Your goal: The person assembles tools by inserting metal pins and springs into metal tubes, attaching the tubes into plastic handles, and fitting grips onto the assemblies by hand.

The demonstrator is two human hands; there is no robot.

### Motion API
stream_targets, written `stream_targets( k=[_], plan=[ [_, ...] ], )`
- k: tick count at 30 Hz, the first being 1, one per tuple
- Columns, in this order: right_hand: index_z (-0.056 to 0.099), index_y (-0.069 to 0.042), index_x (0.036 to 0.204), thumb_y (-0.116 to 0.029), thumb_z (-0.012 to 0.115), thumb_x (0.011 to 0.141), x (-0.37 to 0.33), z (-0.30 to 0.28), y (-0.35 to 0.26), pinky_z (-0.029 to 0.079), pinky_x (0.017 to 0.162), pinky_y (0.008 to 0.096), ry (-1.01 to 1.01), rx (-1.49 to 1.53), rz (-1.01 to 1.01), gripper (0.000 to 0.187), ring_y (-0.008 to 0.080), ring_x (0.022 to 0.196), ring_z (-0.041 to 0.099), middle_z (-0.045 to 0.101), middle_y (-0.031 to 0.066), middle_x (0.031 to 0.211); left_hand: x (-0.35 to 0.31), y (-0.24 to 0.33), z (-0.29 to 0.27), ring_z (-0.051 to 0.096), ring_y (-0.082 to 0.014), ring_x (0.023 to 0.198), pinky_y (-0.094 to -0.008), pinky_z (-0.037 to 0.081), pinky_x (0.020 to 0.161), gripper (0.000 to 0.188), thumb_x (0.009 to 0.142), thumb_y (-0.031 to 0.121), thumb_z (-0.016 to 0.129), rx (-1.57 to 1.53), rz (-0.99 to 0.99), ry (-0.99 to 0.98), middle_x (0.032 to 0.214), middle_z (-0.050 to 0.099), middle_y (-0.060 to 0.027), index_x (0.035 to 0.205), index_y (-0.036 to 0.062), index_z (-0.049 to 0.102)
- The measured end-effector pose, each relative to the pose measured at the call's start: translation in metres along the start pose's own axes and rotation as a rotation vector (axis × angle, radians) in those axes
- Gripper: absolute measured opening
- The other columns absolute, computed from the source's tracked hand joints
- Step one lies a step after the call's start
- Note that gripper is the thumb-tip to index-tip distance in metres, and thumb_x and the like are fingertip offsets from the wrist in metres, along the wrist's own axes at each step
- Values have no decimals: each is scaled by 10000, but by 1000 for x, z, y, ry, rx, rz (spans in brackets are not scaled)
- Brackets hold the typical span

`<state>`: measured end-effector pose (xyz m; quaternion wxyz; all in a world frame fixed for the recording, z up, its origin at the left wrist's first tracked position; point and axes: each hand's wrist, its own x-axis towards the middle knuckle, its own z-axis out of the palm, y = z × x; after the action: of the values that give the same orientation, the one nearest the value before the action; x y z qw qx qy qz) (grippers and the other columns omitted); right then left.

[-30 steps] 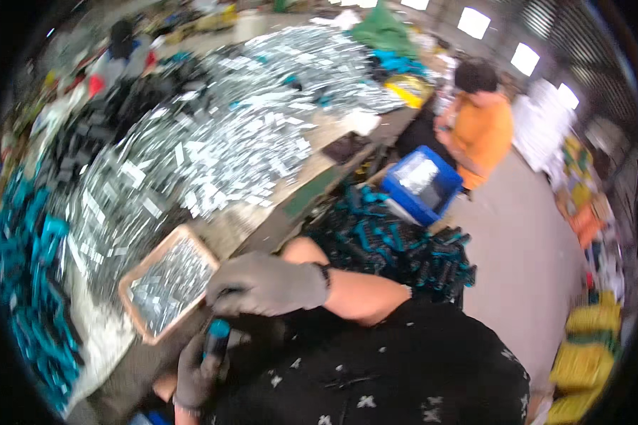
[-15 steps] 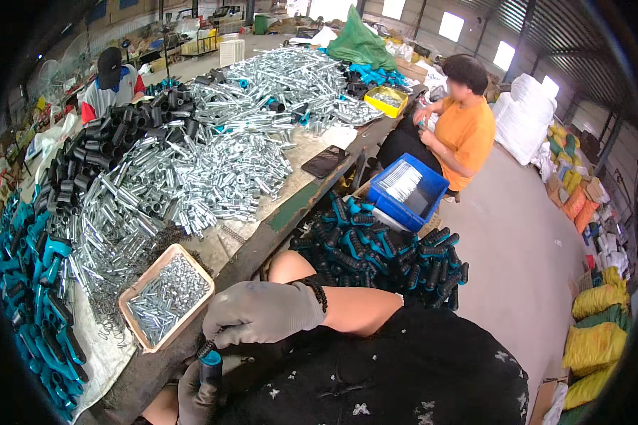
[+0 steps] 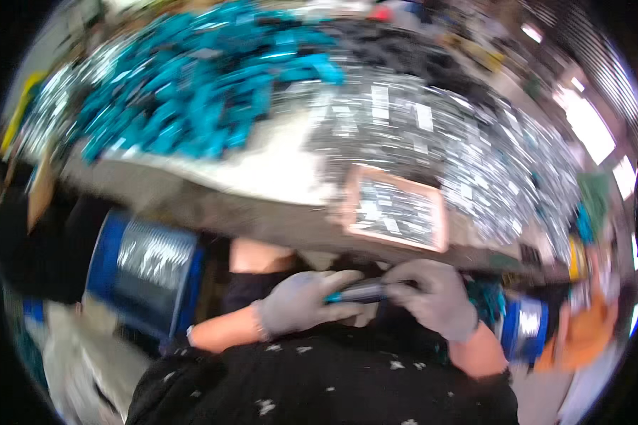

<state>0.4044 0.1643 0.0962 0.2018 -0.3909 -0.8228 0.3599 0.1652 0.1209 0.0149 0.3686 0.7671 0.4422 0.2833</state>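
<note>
My left hand [image 3: 299, 302], in a grey glove, is closed round a teal-and-black handle [image 3: 362, 291] that lies nearly level in front of my body. My right hand [image 3: 434, 296], also gloved in grey, meets the handle's dark end with curled fingers. Whatever sits between those fingertips is blurred and hidden. Just beyond my hands, at the bench edge, stands a pinkish tray [image 3: 393, 239] of small metal parts.
The bench carries piles of teal handle parts [image 3: 184, 92], black sleeves [image 3: 411, 53] and shiny metal parts [image 3: 482, 170]. A blue crate [image 3: 101, 258] with metal pieces stands left, another blue crate [image 3: 543, 326] right. A person in orange [image 3: 588, 329] and one in black [image 3: 39, 244] sit nearby.
My view has swung left, bringing the teal pile and left crate in. The handle, upright before, now lies nearly level between my hands. The spring seen in my right fingers no longer shows.
</note>
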Motion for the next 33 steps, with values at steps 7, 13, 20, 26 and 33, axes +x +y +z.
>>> stream_targets(
  k=[7, 13, 20, 26, 33],
  plan=[
    [668, -2, 1099, -282, 687, 909, 138, 45, -69, 531, 801, 368, -562, -135, -266, 339, 220, 909, 668, 689, 144, 1025, -82, -41, -36, 678, -244, 869, -351, 519, 765, 538, 915, 357, 717, -323, -126, 475, 944, 675, -140, 1303, 16, 565],
    [564, 15, 1160, -350, 603, 944, 362, 132, -68, 496, 939, 465, 135, -357, -51, 426, 407, 1085, 638, 659, 265, 1125, -108, -67, -53, 548, -80, 868, -266, 477, 774, 485, 921, 285, 723, -702, -323, 701, 951, 608, 4, 1286, -3, 582],
    [519, 30, 1343, -268, 689, 784, 412, 173, -59, 455, 1073, 400, 304, -247, 274, 656, 374, 1236, 587, 587, 270, 1326, -121, -94, -50, 465, -2, 763, -171, 388, 647, 503, 962, 189, 676, -911, -338, 760, 904, 542, 45, 1381, -22, 494],
    [556, 31, 1227, -229, 700, 761, 273, 61, -92, 516, 781, 358, 100, -253, -378, 553, 273, 818, 662, 668, 168, 893, -121, -93, -41, 509, -33, 760, -199, 431, 653, 500, 948, 203, 681, -911, -289, 786, 894, 561, 28, 1354, -35, 510],
    [656, 24, 962, -338, 677, 897, 104, -12, -64, 532, 678, 338, -373, 96, 231, 369, 187, 722, 663, 672, 82, 793, -85, -61, -29, 607, -250, 725, -343, 490, 689, 448, 893, 324, 731, -287, -186, 459, 818, 619, -156, 1151, -17, 599]
  ],
)
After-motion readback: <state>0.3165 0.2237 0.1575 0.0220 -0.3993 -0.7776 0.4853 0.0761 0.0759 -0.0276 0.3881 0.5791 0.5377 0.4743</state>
